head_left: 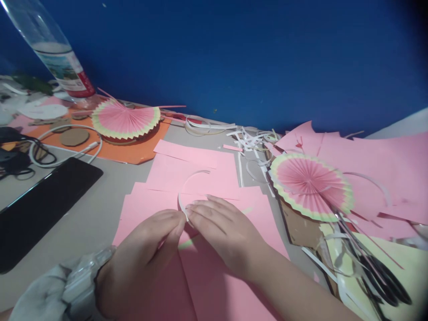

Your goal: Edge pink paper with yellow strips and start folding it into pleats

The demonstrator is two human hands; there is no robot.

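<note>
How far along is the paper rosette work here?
Done: two pleated pink paper rosettes with green-yellow edges. In hand: left hand pinches, right hand touches a curved white paper strip over flat pink paper sheets. Left: those sheets look unpleated.

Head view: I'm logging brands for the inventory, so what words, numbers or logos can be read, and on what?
Bottle label: printed, with a red band, but too blurred to read.
Pink paper sheets, white paper strip: no print showing.
No text can be read anywhere.
</note>
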